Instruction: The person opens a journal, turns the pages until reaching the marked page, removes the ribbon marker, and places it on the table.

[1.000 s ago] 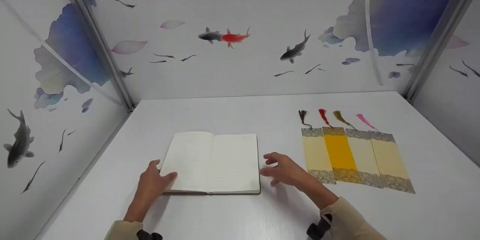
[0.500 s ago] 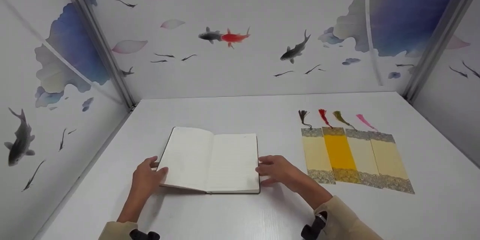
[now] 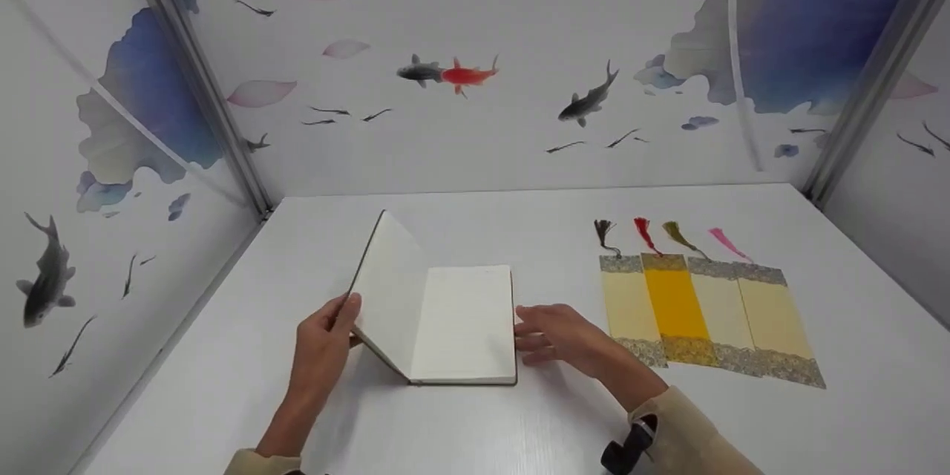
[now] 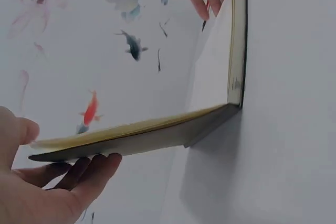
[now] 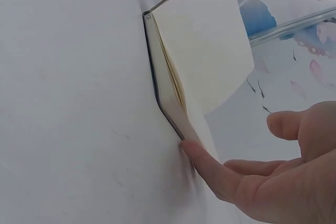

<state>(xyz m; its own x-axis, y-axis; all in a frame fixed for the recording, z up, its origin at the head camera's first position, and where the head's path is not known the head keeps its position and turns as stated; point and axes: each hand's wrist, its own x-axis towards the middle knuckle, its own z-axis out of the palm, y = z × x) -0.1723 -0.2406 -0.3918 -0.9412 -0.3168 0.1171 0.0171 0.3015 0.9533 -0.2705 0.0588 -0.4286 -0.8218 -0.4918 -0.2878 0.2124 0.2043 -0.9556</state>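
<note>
An opened notebook [image 3: 467, 326] with a dark cover and cream pages lies on the white table, its left half tilted up from the spine. My left hand [image 3: 326, 345] grips the outer edge of that raised half, thumb on the page side and fingers beneath the cover, as the left wrist view also shows. The right half stays flat on the table. At its right edge my right hand [image 3: 564, 338] rests with fingertips touching the edge; in the right wrist view the thumb [image 5: 286, 124] stands apart from the book.
Several tasselled bookmarks lie side by side right of my right hand, among them a bright yellow bookmark [image 3: 675, 304]. White panels printed with fish and petals enclose the table [image 3: 475, 430] at the back [image 3: 475, 156] and sides.
My left hand has lifted the notebook's left half from nearly flat to steeply tilted, moving up and to the right. My right hand has come in against the right edge.
</note>
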